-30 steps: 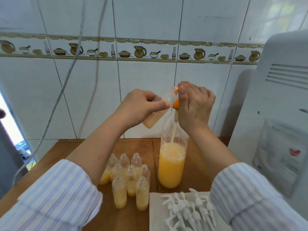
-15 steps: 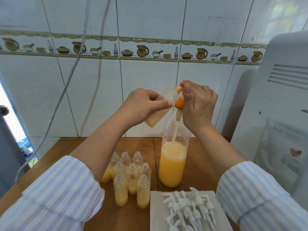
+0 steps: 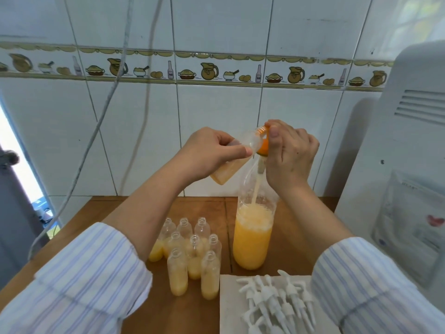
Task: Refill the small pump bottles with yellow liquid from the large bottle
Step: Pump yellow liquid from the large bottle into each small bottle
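Clear plastic small bottle (image 3: 237, 155), tilted neck-first into an orange funnel (image 3: 263, 148) on the large bottle (image 3: 253, 237) standing on the wooden tabletop (image 3: 286, 237). We see left hand (image 3: 212, 153) gripping it, right hand (image 3: 289, 155) pinching funnel rim.

My left sleeve (image 3: 79, 283), lower left of the frame: white cloth with fine vertical stripes in pale blue and lilac, rolled back into a broad cuff that ends below the elbow. My right sleeve (image 3: 375, 285), lower right of the frame: the same striped shirting, likewise turned up into a wide fold. Beyond each cuff my forearms are bare. My left hand (image 3: 212, 150) and right hand (image 3: 291, 153), centre of the frame: no rings, no watch, no gloves; nails short and unpainted, the right thumbnail plainly visible.
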